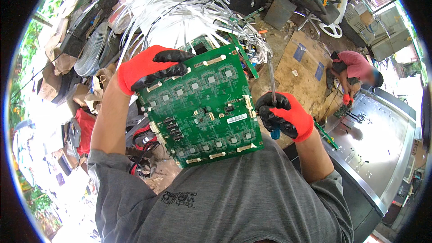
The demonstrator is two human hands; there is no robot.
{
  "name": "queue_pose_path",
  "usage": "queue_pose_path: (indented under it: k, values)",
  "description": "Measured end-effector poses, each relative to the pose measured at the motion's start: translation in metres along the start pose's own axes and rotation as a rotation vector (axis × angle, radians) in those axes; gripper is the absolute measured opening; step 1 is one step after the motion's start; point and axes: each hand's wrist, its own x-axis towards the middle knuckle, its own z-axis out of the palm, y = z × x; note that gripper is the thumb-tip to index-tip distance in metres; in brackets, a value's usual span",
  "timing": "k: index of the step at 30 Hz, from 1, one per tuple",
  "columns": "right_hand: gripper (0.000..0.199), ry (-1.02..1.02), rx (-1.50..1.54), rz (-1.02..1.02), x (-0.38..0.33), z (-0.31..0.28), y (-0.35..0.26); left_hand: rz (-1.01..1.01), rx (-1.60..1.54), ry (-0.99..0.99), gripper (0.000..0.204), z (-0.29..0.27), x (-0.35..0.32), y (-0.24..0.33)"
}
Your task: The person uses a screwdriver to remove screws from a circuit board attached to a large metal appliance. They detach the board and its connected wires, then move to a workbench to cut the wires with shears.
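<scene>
One large green printed circuit board (202, 105), square and studded with grey square chips and white connector strips, is held up at the centre of the view, above the person's grey-shirted chest. The left hand (150, 67), in a red glove with black fingers, clamps the board's upper corner at about ten o'clock, fingers curled over the top face. The right hand (288, 117), in a matching glove, sits at three o'clock just beside the board's right edge, closed in a fist around one screwdriver (272, 94) with a blue handle end showing below the fist and a thin metal shaft rising toward twelve o'clock. Whether the fist touches the board's edge cannot be told.

Behind the board, at twelve o'clock, lies a heap of white flat ribbon strips (180, 4), too many to count. At one o'clock one flattened brown cardboard sheet (301, 63) lies on the ground. At two o'clock one other person in a pink shirt (355, 65) crouches, red-gloved hands low over a smaller green board (343, 110). At four o'clock stands one large silver sheet-metal panel (378, 139). One white wire fan guard (92, 49) leans at ten o'clock.
</scene>
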Motion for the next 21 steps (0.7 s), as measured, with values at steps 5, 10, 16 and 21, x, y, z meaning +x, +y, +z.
queue_pose_path:
  k: [5, 10, 16, 21]
  values:
    - [0.017, 0.114, -0.119, -0.049, -0.004, 0.007, 0.004, 0.018, -0.067, 0.001, 0.04, -0.001, 0.0, -0.01]
    - [0.026, 0.237, -0.291, -0.044, -0.014, 0.01, 0.009, 0.043, -0.042, -0.019, 0.04, -0.001, 0.002, 0.001]
    - [0.025, 0.42, -0.426, -0.155, -0.018, 0.027, 0.018, 0.043, -0.079, -0.013, 0.039, -0.001, 0.005, -0.006]
    - [0.025, 0.416, -0.354, -0.133, -0.018, 0.026, 0.019, -0.045, -0.095, -0.023, 0.039, 0.0, 0.006, -0.001]
